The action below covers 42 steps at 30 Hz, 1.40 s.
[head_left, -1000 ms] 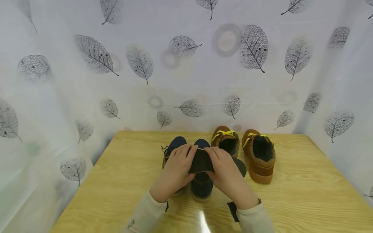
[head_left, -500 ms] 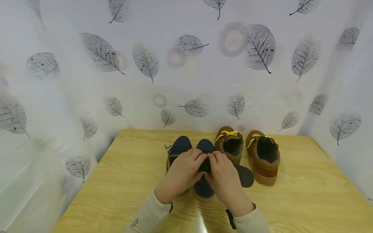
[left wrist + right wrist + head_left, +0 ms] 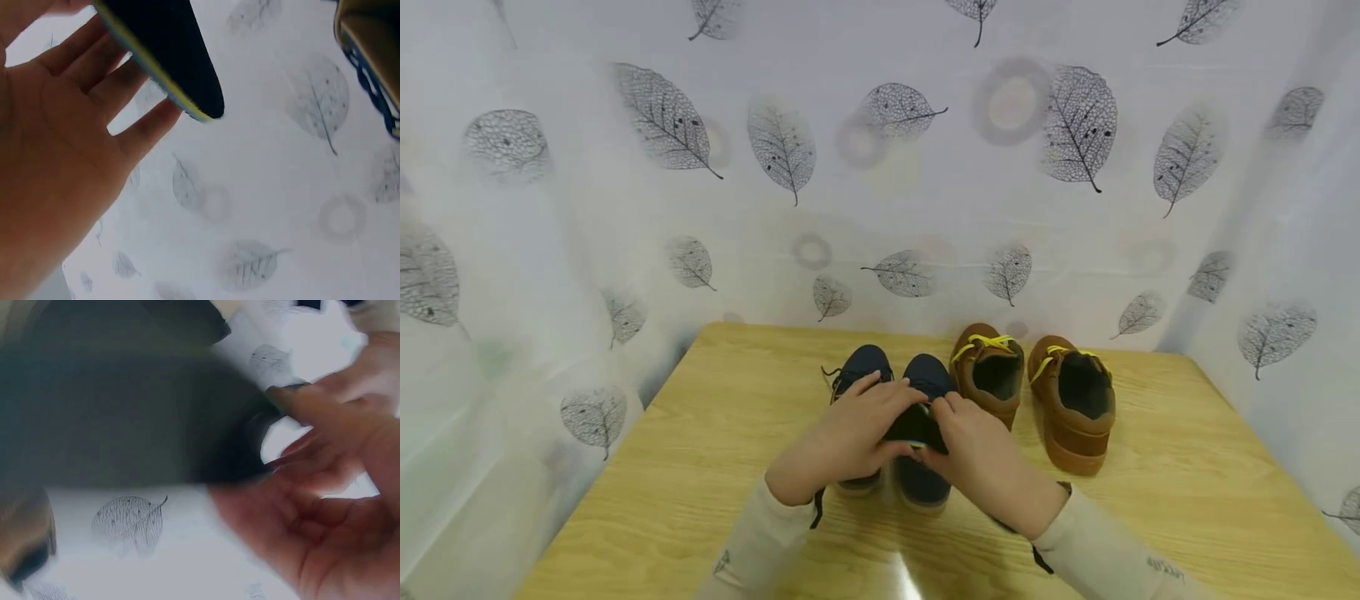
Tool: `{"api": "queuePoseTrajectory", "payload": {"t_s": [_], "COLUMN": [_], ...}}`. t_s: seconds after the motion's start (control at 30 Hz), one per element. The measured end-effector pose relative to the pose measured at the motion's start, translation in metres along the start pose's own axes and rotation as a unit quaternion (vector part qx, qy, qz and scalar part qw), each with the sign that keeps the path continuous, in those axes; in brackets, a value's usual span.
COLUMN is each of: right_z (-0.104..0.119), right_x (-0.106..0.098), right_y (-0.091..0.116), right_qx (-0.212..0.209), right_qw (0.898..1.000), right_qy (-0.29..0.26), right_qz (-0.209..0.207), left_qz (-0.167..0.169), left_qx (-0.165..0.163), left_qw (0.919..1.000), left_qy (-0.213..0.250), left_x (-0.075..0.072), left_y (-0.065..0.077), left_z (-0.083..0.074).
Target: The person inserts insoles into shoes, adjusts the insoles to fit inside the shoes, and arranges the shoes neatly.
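Observation:
Both hands hold a dark insole (image 3: pixel 912 425) over the heel end of the right navy shoe (image 3: pixel 925 483). My left hand (image 3: pixel 850 429) pinches its left side, thumb below and fingertips above. On the other side, my right hand (image 3: pixel 985 458) grips it the same way, with thumb tips close together. The left wrist view shows the insole's rounded end and yellowish edge (image 3: pixel 159 72), with spread fingers (image 3: pixel 150 128) behind it. Close up in the right wrist view, the insole's flat dark face (image 3: pixel 125 419) is blurred. The left navy shoe (image 3: pixel 865 360) lies partly hidden behind my left hand.
Two brown shoes with yellow laces, the nearer-in one (image 3: pixel 988 375) and the outer one (image 3: pixel 1075 408), stand to the right. All sit on a wooden table (image 3: pixel 700 433). A white leaf-print curtain (image 3: pixel 880 192) hangs behind and at both sides.
The hands first came down slightly, then tilted the insole. Its end, which stuck out right of my right hand, is now hidden. My left hand has turned flatter; the shoes stay put.

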State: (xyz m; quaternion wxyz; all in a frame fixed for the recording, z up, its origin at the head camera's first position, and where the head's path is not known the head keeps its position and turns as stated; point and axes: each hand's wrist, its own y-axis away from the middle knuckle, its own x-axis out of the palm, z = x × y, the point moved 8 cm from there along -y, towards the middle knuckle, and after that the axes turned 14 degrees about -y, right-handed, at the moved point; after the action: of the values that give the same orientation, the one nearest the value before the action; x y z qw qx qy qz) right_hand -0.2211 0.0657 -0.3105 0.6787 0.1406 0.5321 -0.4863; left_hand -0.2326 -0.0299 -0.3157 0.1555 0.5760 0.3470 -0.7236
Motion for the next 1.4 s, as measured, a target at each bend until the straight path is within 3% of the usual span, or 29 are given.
{"api": "queuePoseTrajectory", "payload": {"t_s": [0.1,0.2,0.3,0.4,0.57,0.67,0.77,1.13,1.4], "right_z": [-0.01,-0.027,-0.038,-0.041,-0.033,-0.025,-0.02,-0.006,-0.006], "right_x": [-0.002,-0.003,-0.001,0.007,0.02,0.025,0.03,0.049,0.069], "right_y": [-0.009,-0.013,-0.013,-0.012,-0.011,-0.01,-0.012,-0.034,-0.05], "right_qx": [0.039,0.103,0.149,0.179,0.198,0.198,0.193,0.156,0.16], "right_qw": [0.997,0.985,0.971,0.957,0.93,0.921,0.922,0.945,0.954], "right_qy": [-0.067,-0.134,-0.183,-0.226,-0.298,-0.319,-0.312,-0.253,-0.214], "right_qz": [0.01,0.02,0.028,0.045,0.085,0.104,0.119,0.136,0.137], "left_qz": [-0.058,-0.11,-0.117,-0.07,0.052,0.077,0.066,-0.003,0.023], "left_qx": [-0.026,-0.066,-0.102,-0.135,-0.184,-0.201,-0.205,-0.202,-0.218], "left_qw": [0.998,0.9917,0.9879,0.9883,0.9813,0.9764,0.9765,0.9779,0.9751], "left_qy": [0.008,0.006,0.001,0.006,0.023,0.014,-0.011,-0.053,-0.035], "left_x": [-0.012,-0.021,-0.018,0.0,0.04,0.051,0.055,0.062,0.065], "left_y": [0.007,0.017,0.022,0.022,0.017,0.015,0.013,0.008,0.008], "left_z": [0.018,0.042,0.063,0.079,0.089,0.09,0.091,0.097,0.099]}}
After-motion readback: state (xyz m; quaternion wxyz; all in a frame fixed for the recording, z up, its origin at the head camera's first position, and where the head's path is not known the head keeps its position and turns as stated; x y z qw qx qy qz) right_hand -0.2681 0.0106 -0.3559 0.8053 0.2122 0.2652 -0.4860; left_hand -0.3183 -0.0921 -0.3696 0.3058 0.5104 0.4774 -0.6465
